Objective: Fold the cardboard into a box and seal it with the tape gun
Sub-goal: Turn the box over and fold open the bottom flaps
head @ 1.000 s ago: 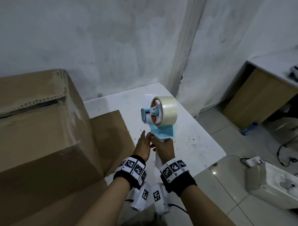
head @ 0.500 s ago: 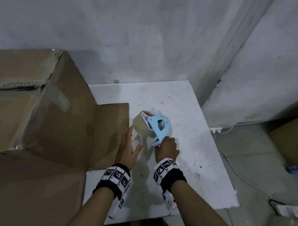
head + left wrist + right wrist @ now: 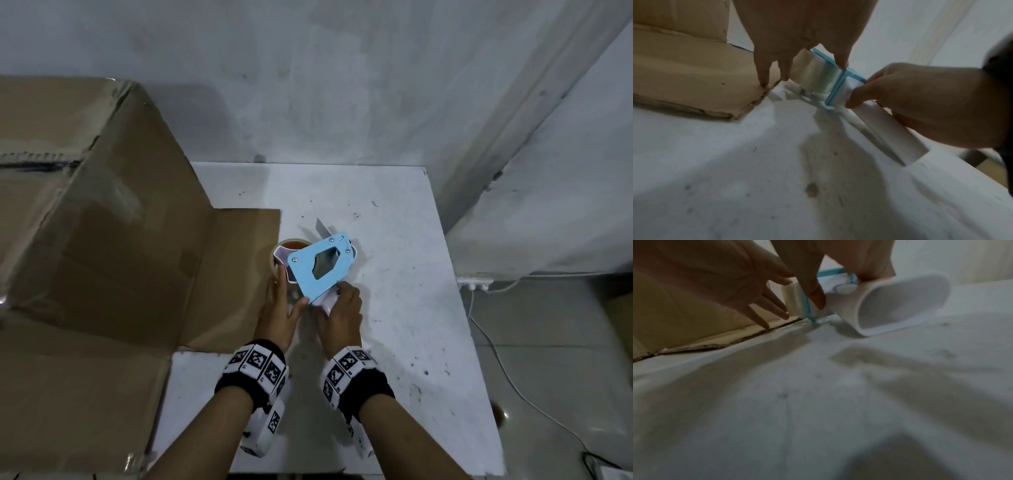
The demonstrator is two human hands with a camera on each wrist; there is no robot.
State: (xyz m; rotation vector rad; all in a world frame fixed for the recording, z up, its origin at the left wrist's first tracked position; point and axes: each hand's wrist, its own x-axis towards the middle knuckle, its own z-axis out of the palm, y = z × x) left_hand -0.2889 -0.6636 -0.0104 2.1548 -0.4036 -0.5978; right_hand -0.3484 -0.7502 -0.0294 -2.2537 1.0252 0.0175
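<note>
A blue tape gun [image 3: 322,265] with a clear tape roll [image 3: 275,265] lies on its side on the white table [image 3: 404,325], just right of a flap [image 3: 236,267] of the big cardboard box [image 3: 102,222]. My right hand [image 3: 339,308] grips its white handle [image 3: 900,305], thumb on the near side. My left hand [image 3: 286,294] has straight fingers; the fingertips [image 3: 764,81] touch the flap's edge beside the tape roll [image 3: 813,73] and the thumb rests on the blue plate. The box stands folded at the left, with a dark gap across its top.
Grey walls close the table's far side and right. The table's right edge drops to a tiled floor with a white power strip [image 3: 474,283] and a cable [image 3: 493,349]. Another cardboard sheet [image 3: 68,411] covers the near left.
The tape gun came down from upright in the air to lie on its side on the table. My left hand moved onto its roll and plate; my right hand kept the handle.
</note>
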